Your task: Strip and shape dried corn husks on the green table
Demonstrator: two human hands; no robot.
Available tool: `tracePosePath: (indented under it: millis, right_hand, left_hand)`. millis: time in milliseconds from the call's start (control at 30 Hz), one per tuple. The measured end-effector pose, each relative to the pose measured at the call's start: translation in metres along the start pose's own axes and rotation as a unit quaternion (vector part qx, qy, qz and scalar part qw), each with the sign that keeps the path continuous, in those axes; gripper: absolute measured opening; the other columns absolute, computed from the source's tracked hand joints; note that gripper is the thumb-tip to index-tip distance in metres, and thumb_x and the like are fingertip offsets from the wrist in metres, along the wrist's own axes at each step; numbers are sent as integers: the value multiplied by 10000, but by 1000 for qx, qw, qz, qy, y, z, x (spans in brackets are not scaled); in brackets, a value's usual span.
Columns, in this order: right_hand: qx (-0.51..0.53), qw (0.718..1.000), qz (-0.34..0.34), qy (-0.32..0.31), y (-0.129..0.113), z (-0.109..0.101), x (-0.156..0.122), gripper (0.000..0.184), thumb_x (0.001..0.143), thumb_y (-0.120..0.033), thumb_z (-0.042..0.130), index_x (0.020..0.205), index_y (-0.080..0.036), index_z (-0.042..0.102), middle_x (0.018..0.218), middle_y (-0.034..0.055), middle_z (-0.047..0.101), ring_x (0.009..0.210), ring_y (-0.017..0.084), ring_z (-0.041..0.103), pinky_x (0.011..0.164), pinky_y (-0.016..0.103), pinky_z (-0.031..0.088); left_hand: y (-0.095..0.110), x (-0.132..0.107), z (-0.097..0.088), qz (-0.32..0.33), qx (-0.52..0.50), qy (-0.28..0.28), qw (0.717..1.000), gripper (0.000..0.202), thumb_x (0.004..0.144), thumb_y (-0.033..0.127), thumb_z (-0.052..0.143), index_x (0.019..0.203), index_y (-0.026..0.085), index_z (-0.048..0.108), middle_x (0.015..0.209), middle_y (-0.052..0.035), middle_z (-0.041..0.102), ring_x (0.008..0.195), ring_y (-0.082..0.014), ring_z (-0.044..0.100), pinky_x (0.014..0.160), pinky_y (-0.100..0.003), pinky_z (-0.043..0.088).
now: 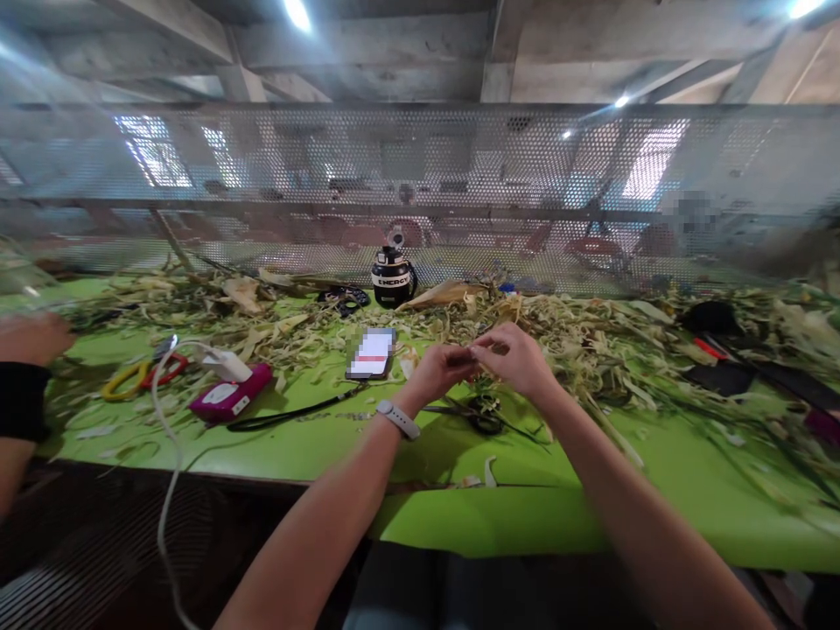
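Observation:
My left hand (438,374), with a pale watch band (397,419) on its wrist, is closed in a pinch. Its fingertips meet those of my right hand (518,360), also pinched, above the table. What lies between the fingers is too small to make out. Just below both hands is a dark rounded object (486,418) with greenish strands over it; its kind is unclear. A phone (371,353) with a lit screen lies left of my hands, its black strap (295,411) stretched towards the left.
Dried husk strips (564,337) cover the back of the green table (295,451). A black "ENERGY" bottle (392,282) stands by the perforated screen (459,166). Left are a purple power strip (229,395) with a white charger and cable, scissors (141,376), and another person's hand (36,339).

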State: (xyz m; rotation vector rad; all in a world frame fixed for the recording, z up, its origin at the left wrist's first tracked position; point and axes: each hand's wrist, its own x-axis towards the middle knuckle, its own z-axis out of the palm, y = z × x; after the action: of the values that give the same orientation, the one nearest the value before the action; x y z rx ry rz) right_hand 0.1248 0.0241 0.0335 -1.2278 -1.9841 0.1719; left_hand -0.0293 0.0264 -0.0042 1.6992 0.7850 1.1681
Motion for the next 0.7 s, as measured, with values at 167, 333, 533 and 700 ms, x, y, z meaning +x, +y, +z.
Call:
tracePosePath:
  millis: [167,333,533,700]
  right_hand:
    - [140,987,39,-66,7,2,7,141,692,-308,617,696,-182,678,716,24,632,674,148,565,633,266,432]
    - [323,935,136,-51,3,2,7,170,644,-328,650,670,-168,600,543,-44,573,487,82,478,483,206,387]
    - [459,860,204,-93,-7,-2,5,239,696,-377,624,707,-183,486,653,-31,658,289,7,307,311,161,251]
    - [458,865,201,-47,-1,-7,9,267,700,-389,639,717,-184,470,639,-29,653,303,22,392,305,152,264]
  left_hand:
    - [5,-2,0,-9,1,-16,1000,187,648,325,673,644,139,649,550,7,578,493,-91,494,509,-210,402]
    - [11,-6,2,-31,1,-89,996,263,677,371,659,583,128,620,527,7,537,501,-85,469,514,-208,372]
    - [20,-11,0,-43,-28,-141,989,279,729,388,625,642,123,624,551,16,499,511,-71,431,494,-197,316]
    - [21,-13,2,-70,-55,-167,982,242,733,374,633,720,133,658,558,18,522,485,-59,416,471,-192,305]
